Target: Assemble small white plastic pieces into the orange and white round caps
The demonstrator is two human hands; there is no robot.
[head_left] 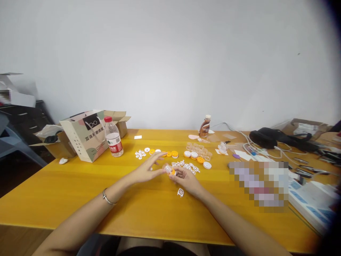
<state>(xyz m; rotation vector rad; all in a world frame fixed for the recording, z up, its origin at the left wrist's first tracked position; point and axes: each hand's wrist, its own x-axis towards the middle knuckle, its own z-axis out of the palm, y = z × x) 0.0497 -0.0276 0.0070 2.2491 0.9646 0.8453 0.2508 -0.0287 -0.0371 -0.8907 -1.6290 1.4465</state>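
Observation:
My right hand [188,182] grips a small clear plastic capsule with an orange base [168,169], its fingers curled round the orange end. My left hand [148,168] is open, fingers stretched out above the capsule's left side and the thumb tip at its clear end; I cannot tell whether it touches. Just beyond the hands lie several white spoked plastic parts [194,168]. One more white wheel-patterned part [180,192] lies nearer, below my right hand. Orange and white round caps [200,160] form a row behind, with clear plastic cups [207,155] beside them.
Small white pieces [140,154] lie on the yellow table [128,209]. At left stand a water bottle [114,138], a paper bag [87,138] and a cardboard box [119,122]. A brown drink bottle [205,127] stands at the back. Cables [262,153] and a blue-white box [306,202] occupy the right.

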